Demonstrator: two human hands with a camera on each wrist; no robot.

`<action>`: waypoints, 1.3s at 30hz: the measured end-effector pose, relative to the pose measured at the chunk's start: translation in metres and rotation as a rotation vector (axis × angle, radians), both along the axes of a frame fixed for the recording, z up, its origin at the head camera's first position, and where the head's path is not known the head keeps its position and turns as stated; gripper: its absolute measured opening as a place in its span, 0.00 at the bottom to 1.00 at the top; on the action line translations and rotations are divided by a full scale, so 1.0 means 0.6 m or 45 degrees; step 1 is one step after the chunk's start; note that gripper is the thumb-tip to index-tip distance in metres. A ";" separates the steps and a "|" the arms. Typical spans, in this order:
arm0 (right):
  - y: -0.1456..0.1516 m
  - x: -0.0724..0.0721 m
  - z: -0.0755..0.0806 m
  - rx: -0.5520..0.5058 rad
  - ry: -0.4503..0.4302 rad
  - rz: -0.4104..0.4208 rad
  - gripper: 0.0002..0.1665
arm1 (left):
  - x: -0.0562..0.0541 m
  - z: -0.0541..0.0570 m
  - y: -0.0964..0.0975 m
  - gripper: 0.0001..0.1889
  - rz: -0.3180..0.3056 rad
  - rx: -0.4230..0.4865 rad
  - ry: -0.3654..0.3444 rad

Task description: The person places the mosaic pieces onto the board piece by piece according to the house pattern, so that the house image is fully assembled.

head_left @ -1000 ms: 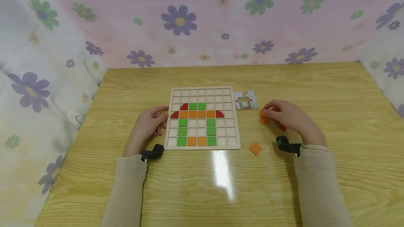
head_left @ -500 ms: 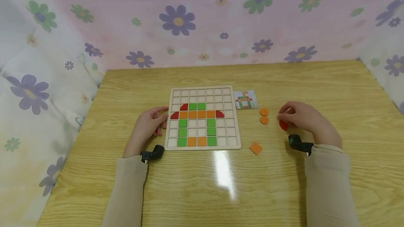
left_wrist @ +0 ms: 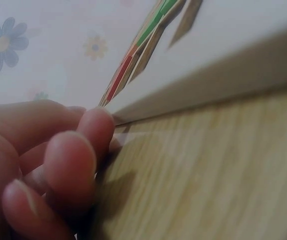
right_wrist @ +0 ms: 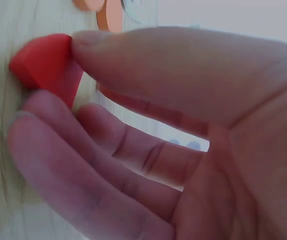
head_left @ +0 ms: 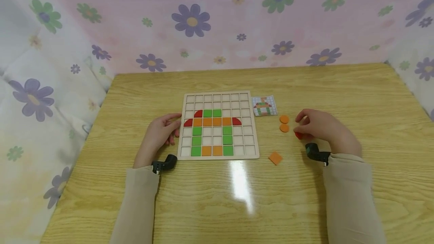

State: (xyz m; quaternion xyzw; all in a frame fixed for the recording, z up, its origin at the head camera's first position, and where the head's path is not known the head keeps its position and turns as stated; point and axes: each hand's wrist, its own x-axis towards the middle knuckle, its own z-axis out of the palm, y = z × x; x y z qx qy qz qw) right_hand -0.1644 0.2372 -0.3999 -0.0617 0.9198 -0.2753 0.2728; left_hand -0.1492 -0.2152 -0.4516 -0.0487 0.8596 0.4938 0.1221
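Note:
A wooden grid board (head_left: 252,142) lies flat on the table, with green and orange squares and red quarter-circle tiles set in some of its cells. At its left edge rests my left hand (head_left: 157,133), fingers loosely bent; in the left wrist view the fingertips (left_wrist: 96,125) touch the board's side wall (left_wrist: 208,92). My right hand (head_left: 320,127), right of the board, pinches a red quarter-circle tile (right_wrist: 46,62) between thumb and fingers, low over the table. The head view shows only a sliver of that tile, below the thumb.
Two orange discs (head_left: 284,119) lie between the board and my right hand. An orange square tile (head_left: 275,157) sits nearer me. By the board's upper right corner is a printed pattern card (head_left: 264,105). Flowered cloth (head_left: 217,48) hangs behind the table.
My right hand let go of the orange discs, moved right to the red tile, then shifted slightly left with it. My left hand stays at the board's edge.

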 end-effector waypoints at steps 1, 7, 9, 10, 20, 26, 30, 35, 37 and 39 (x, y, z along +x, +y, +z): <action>-0.004 0.000 0.000 0.009 0.008 0.010 0.26 | 0.000 0.000 0.000 0.20 0.002 0.001 0.000; -0.021 0.002 0.003 0.061 0.048 0.054 0.24 | 0.000 0.000 0.000 0.21 0.007 -0.003 0.001; -0.024 0.002 0.004 0.070 0.059 0.063 0.21 | 0.001 -0.001 0.000 0.20 0.009 -0.006 -0.004; -0.025 0.001 0.004 0.079 0.076 0.070 0.19 | 0.001 0.000 0.000 0.20 0.010 -0.006 -0.003; -0.023 -0.002 0.001 0.139 0.202 0.058 0.12 | 0.000 -0.002 0.000 0.21 -0.010 0.007 0.015; -0.023 -0.002 -0.001 0.083 0.186 0.037 0.11 | 0.001 -0.003 -0.002 0.21 0.007 0.006 0.004; -0.020 -0.004 -0.004 0.055 0.158 0.011 0.12 | 0.003 -0.002 -0.001 0.20 0.018 0.019 -0.004; -0.014 -0.007 -0.010 0.027 0.160 0.013 0.13 | 0.001 -0.001 -0.001 0.21 0.005 0.003 0.002; -0.012 -0.008 -0.012 0.025 0.170 0.012 0.13 | 0.001 -0.002 -0.002 0.21 0.003 0.001 0.004; -0.012 -0.009 -0.013 0.030 0.184 0.012 0.14 | 0.000 -0.003 -0.003 0.21 0.003 0.005 0.003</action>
